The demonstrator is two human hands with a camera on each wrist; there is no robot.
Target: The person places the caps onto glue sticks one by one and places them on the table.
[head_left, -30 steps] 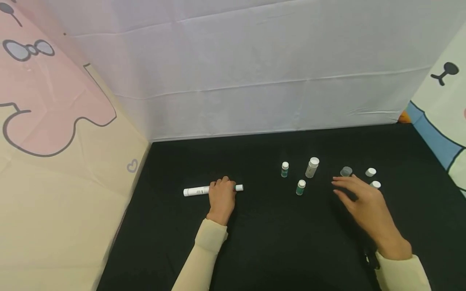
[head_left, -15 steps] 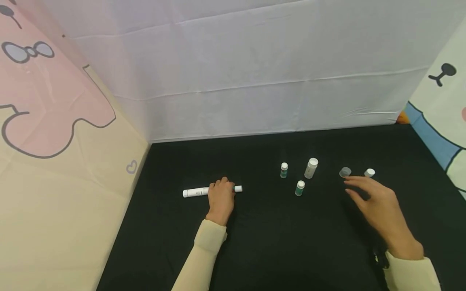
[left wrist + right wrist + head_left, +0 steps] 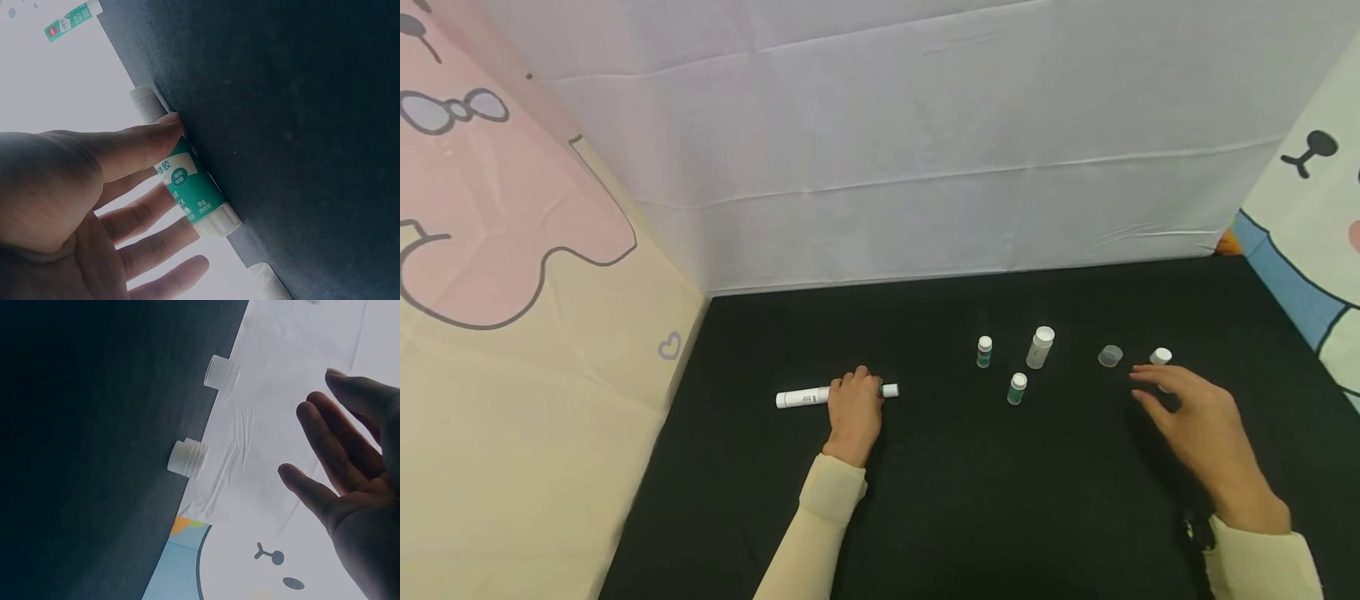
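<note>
My left hand [image 3: 853,412] grips a green-labelled glue stick [image 3: 187,178] lying on the table, thumb on one side and fingers on the other. A printed white tube [image 3: 801,397] lies in line with it, to the left. My right hand [image 3: 1202,425] hovers over the table at the right, fingers slightly curved and apart, with nothing between them in the right wrist view. Just beyond its fingertips are a white cap-like piece [image 3: 1161,357] and a translucent cup [image 3: 1110,357]. Another small white piece near the fingers is mostly hidden by the hand.
Two small green-labelled glue sticks, a rear one [image 3: 984,352] and a nearer one [image 3: 1017,389], stand mid-right. Close by stands a larger white-capped tube [image 3: 1040,348]. White cloth [image 3: 865,225] backs the black table [image 3: 940,500], with printed cartoon cloths at both sides.
My right hand has shifted to the right, leaving the translucent cup fully in view and covering a white piece seen earlier. The left hand stays in place on the glue stick.
</note>
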